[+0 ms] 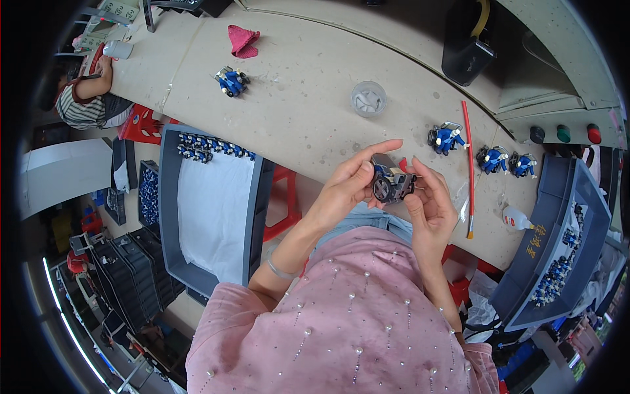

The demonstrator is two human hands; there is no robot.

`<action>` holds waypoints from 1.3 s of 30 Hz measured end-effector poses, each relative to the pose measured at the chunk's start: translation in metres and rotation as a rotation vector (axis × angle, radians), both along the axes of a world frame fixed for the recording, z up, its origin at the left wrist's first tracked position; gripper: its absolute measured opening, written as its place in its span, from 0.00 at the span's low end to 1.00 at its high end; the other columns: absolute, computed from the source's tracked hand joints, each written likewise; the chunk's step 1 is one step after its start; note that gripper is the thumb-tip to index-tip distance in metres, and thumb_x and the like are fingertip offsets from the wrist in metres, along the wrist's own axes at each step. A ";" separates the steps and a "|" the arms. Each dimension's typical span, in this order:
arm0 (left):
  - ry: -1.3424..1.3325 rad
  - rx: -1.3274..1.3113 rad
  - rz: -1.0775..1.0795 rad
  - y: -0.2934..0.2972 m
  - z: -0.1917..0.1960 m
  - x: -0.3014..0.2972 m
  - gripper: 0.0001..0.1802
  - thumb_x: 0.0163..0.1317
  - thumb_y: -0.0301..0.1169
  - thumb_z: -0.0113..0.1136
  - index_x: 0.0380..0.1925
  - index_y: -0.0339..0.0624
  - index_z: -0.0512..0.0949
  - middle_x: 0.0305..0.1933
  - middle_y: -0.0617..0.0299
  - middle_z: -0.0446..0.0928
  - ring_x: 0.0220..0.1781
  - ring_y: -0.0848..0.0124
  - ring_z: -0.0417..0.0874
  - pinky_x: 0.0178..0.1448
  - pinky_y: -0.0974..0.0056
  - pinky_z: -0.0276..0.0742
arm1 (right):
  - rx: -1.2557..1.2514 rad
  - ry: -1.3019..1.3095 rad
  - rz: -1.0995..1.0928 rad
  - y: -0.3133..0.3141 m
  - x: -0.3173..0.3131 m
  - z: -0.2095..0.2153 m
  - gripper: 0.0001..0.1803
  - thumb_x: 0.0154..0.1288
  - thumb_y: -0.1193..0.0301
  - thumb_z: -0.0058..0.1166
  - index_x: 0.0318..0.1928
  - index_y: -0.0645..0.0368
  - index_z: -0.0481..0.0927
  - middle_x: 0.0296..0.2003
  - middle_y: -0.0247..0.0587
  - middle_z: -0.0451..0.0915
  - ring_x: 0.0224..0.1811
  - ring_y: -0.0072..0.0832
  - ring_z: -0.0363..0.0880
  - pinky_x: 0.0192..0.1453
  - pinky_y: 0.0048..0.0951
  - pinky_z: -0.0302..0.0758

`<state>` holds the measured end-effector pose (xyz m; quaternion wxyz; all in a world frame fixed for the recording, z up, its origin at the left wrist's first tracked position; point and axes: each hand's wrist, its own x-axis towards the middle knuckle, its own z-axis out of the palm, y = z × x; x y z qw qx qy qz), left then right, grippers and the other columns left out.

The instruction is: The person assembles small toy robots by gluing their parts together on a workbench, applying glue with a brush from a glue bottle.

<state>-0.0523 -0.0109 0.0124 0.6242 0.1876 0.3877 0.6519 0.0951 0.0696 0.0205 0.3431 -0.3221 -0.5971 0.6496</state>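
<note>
Just in front of my body, my left hand (353, 178) pinches a small wheeled toy (392, 178) between thumb and fingers. Dark grey and black, the toy has a spoked wheel facing me and a little blue showing. My right hand (433, 202) closes on its other side, thumb and fingertips against it. A small red piece (403, 164) shows by the right fingertips; whether it belongs to the toy I cannot tell. To the right on the table are several blue-clad figures on black wheels, the nearest a wheeled figure (447, 138). One more wheeled figure (232, 82) sits far left.
A clear cup (369, 99) stands beyond my hands. A red-handled brush (468, 171) and a white bottle (516, 217) lie right. Grey bins with blue figures flank me: a left bin (172, 217) and a right bin (525, 262). A pink cloth (243, 41) lies far left; another person sits beyond.
</note>
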 end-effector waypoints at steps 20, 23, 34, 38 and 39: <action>-0.661 0.283 0.016 0.013 -0.033 0.014 0.26 0.67 0.34 0.51 0.61 0.34 0.60 0.49 0.45 0.74 0.50 0.61 0.80 0.54 0.61 0.78 | 0.208 0.207 -0.069 -0.018 -0.002 -0.001 0.48 0.46 0.88 0.67 0.65 0.62 0.53 0.44 0.45 0.70 0.42 0.25 0.75 0.46 0.26 0.79; -0.678 0.314 0.020 0.014 -0.036 0.015 0.24 0.66 0.35 0.54 0.58 0.37 0.62 0.49 0.46 0.73 0.50 0.62 0.80 0.53 0.62 0.79 | 0.235 0.236 -0.064 -0.019 -0.003 0.001 0.47 0.46 0.90 0.65 0.64 0.59 0.54 0.43 0.45 0.70 0.42 0.26 0.75 0.45 0.26 0.79; -0.522 0.336 0.034 0.016 -0.037 0.011 0.25 0.65 0.41 0.57 0.56 0.39 0.65 0.49 0.48 0.73 0.49 0.64 0.78 0.51 0.63 0.78 | 0.256 0.256 -0.044 -0.018 0.000 0.001 0.41 0.50 0.91 0.61 0.62 0.62 0.55 0.45 0.50 0.70 0.43 0.29 0.77 0.44 0.32 0.84; -0.462 0.292 0.029 0.016 -0.027 0.008 0.25 0.66 0.40 0.55 0.58 0.38 0.64 0.50 0.49 0.73 0.51 0.64 0.78 0.53 0.62 0.78 | 0.446 0.057 -0.094 -0.012 0.003 0.000 0.31 0.48 0.83 0.68 0.55 0.64 0.72 0.45 0.48 0.71 0.42 0.29 0.76 0.41 0.27 0.80; -0.416 0.238 0.029 0.016 -0.024 0.008 0.24 0.66 0.38 0.54 0.58 0.38 0.65 0.50 0.50 0.72 0.51 0.63 0.78 0.53 0.62 0.78 | 0.444 0.057 -0.091 -0.010 0.002 0.002 0.31 0.48 0.83 0.68 0.55 0.64 0.72 0.45 0.48 0.71 0.42 0.29 0.76 0.41 0.27 0.80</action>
